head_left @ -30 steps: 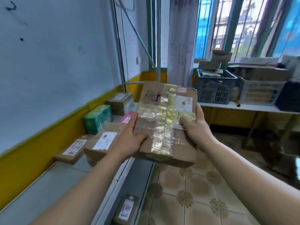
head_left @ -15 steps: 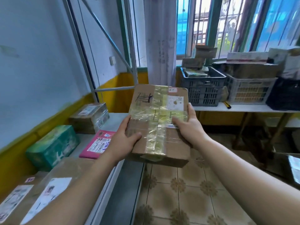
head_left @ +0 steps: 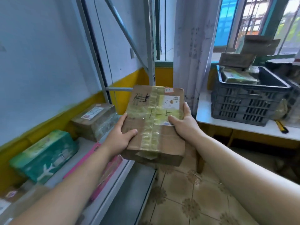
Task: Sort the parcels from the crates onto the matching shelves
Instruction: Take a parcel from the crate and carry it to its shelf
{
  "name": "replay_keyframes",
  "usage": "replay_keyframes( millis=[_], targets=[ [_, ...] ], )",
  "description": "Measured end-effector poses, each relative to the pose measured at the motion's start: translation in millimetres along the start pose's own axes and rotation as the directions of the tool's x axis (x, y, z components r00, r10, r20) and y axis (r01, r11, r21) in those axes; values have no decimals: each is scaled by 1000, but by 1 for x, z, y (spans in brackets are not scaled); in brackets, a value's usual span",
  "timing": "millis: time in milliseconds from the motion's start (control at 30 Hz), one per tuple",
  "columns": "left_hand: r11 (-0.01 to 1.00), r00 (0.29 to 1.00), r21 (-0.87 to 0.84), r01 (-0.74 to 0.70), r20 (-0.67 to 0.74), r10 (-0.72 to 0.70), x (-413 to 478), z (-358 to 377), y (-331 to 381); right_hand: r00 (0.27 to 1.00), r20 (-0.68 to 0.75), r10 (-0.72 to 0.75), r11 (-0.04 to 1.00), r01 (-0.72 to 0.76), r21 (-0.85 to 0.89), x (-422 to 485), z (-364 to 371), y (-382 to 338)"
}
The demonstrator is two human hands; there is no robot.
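I hold a flat brown cardboard parcel crossed with yellowish tape in front of me, over the shelf's front edge. A white label and black handwriting show on its top. My left hand grips its left edge with the thumb on top. My right hand grips the right edge, thumb lying on the tape. The grey shelf runs along the wall on the left. A dark plastic crate with parcels in it stands on a white table at the right.
On the shelf lie a taped brown box, a green box and a flat pink parcel partly under my left arm. Metal shelf uprights rise behind. A yellow utility knife lies on the table. Tiled floor below.
The view has swung right and closer to the far end of the shelf. The parcel stays in both hands, held the same way.
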State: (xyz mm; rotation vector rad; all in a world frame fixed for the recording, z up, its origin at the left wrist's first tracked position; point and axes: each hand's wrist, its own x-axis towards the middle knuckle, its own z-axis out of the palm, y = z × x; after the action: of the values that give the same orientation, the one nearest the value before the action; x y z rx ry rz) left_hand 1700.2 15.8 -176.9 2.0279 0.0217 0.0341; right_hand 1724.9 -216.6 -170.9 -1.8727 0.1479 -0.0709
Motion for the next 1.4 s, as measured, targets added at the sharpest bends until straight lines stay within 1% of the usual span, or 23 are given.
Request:
replay_keyframes(
  millis=[200,267,400,567,700,800,867,933,1000,1067,1133,1200,1267,1333,1400],
  targets=[
    [997,991,-41,64,-111,-68,87,-20,-26,992,123,-37,998,43,-42,101,48,-9],
    [995,987,-31,92,-129,-95,112,-28,-36,987,161,-15,998,25,-59,128,64,-10],
    [988,978,48,144,-157,-135,155,-44,-62,974,224,21,994,4,-111,173,98,-2],
    [958,958,122,258,-161,-238,186,-45,-100,940,320,117,970,-39,-240,221,137,22],
    [935,927,93,342,-195,-320,201,-33,-125,895,430,120,956,12,-293,258,158,47],
    [902,890,82,423,-222,-398,208,-21,-139,841,517,158,935,40,-352,283,168,61],
    [884,871,72,462,-227,-437,211,-12,-146,792,576,199,911,67,-407,296,171,71],
    [868,858,88,488,-230,-459,214,-5,-149,723,646,245,870,130,-476,303,167,80],
    [837,835,128,533,-241,-495,213,1,-149,679,693,244,829,225,-512,311,162,87],
    [791,796,164,589,-290,-532,209,7,-148,686,707,171,743,382,-550,325,161,87],
    [728,746,218,650,-368,-555,203,16,-145,678,730,86,613,542,-576,343,164,81],
    [677,728,305,670,-445,-521,199,27,-140,639,769,7,530,650,-545,361,174,74],
    [634,721,366,681,-490,-491,194,38,-135,574,818,-43,446,744,-498,376,185,71],
    [601,714,399,693,-496,-494,186,48,-131,511,860,6,368,798,-477,383,196,69],
    [569,714,433,699,-470,-519,177,55,-130,489,870,66,337,810,-481,383,202,69]
  ],
)
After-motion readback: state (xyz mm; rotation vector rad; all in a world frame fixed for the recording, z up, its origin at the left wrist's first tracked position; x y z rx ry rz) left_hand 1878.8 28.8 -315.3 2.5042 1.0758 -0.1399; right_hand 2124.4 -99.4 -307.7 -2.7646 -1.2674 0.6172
